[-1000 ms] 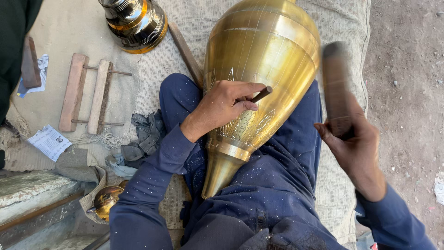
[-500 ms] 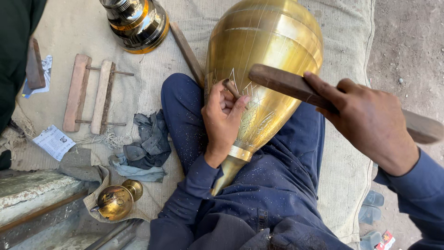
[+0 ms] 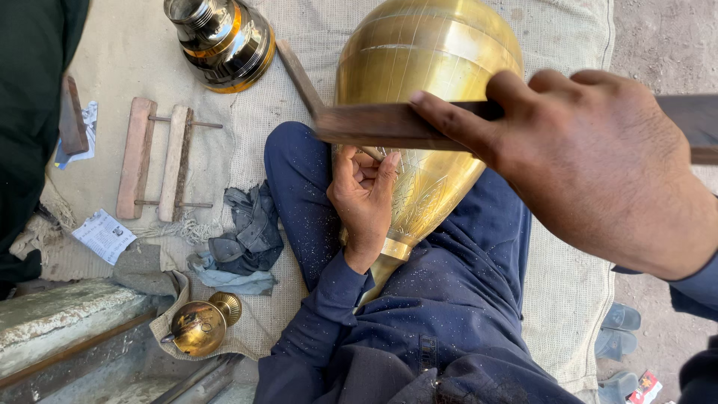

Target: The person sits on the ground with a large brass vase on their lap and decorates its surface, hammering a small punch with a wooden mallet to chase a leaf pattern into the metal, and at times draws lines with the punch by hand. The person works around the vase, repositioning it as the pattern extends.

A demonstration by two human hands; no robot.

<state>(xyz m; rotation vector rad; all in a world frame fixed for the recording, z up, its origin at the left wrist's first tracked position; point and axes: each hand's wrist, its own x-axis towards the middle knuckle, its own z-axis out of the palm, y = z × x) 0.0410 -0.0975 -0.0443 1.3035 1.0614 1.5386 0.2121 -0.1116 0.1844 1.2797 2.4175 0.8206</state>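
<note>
Burlap mat [image 3: 568, 299], wooden striker [image 3: 396, 123] now raised, left hand [image 3: 364, 198] steadying brass vessel [image 3: 426, 67]

Head camera looks steeply down, close over the lap, seemingly tilted forward.

A coarse beige cloth [image 3: 247, 142] covers the ground. Left of the left hand's fingers [image 3: 364, 196], a crumpled grey rag [image 3: 247, 236] lies on it; farther left, a wooden two-bar frame [image 3: 157, 158]. Above them stands a polished brass base [image 3: 222, 41].
</note>
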